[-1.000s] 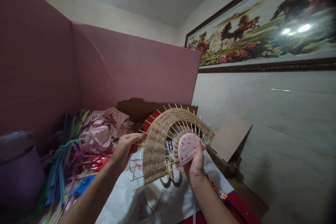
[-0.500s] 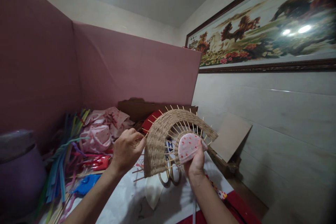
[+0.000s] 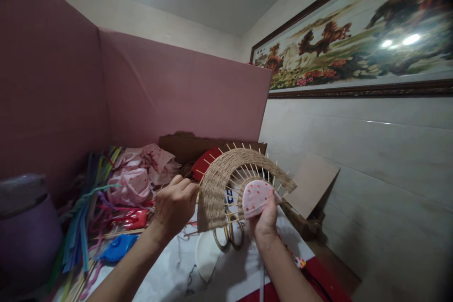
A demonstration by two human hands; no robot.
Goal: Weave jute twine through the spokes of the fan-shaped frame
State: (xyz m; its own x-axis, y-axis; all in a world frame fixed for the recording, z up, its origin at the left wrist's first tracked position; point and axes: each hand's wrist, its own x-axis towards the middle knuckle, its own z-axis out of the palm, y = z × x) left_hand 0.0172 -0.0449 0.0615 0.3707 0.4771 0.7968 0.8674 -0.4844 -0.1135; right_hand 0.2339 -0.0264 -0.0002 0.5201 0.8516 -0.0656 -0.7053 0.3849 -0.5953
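A half-round woven fan (image 3: 215, 184) of tan cord on thin sticks is held up over the table, its stick tips poking out past the outer rim. At its centre sits a half-disc of pink cloth with red spots (image 3: 257, 196). My right hand (image 3: 266, 222) is closed on this cloth part, thumb on the near face. At the left outer edge of the fan, my left hand (image 3: 177, 205) is closed in a pinch by the stick tips. What lies between its fingers is hidden. Scissors (image 3: 230, 238) lie on the table beneath the fan.
Crumpled pink cloth (image 3: 136, 174), coloured strips (image 3: 79, 222) and a blue packet (image 3: 118, 247) lie to the left. A purple bin (image 3: 28, 236) stands at far left. A pink partition (image 3: 184, 89) rises behind; a board (image 3: 313, 184) leans on the right wall.
The fan has tipped slightly and shifted a little right, with its lower left corner raised. My left hand has moved slightly right, against the fan's edge. My right hand keeps its grip.
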